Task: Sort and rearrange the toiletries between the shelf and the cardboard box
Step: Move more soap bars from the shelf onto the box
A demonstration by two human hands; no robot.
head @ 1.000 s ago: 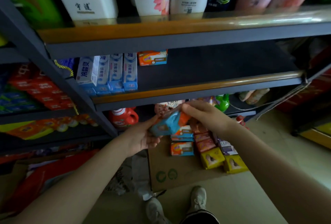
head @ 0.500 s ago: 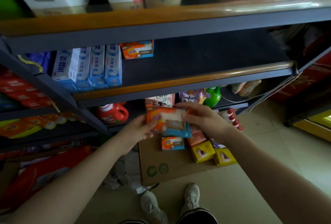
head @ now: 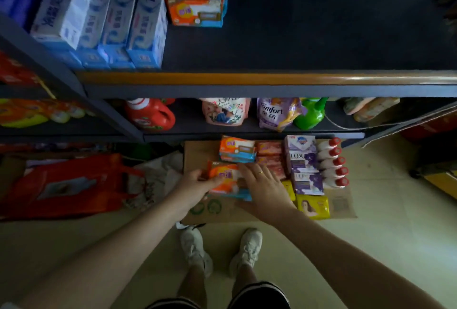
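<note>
On the floor lies a flattened cardboard box (head: pixel 197 153) carrying toiletries. My left hand (head: pixel 195 185) grips the left edge of an orange-and-blue soap pack (head: pixel 223 180) low over the cardboard. My right hand (head: pixel 262 185) lies against the pack's right side with its fingers stretched out. A stack of the same packs (head: pixel 237 151) sits just behind, beside pink soaps (head: pixel 269 150), purple Lux boxes (head: pixel 300 160), yellow soaps (head: pixel 312 206) and red-capped white bottles (head: pixel 330 162). On the shelf (head: pixel 247 78) above stand another orange pack (head: pixel 197 9) and blue toothpaste boxes (head: pixel 118 16).
The lowest shelf holds a red detergent jug (head: pixel 148 115), a Comfort pouch (head: pixel 275 113) and a green bottle (head: pixel 309 115). A red bag (head: pixel 66 185) lies on the floor to the left. My shoes (head: pixel 195 249) stand right before the cardboard.
Both hands have come down with the orange-and-blue pack from shelf height to the cardboard. The view has tilted downward. My right hand's fingers have straightened.
</note>
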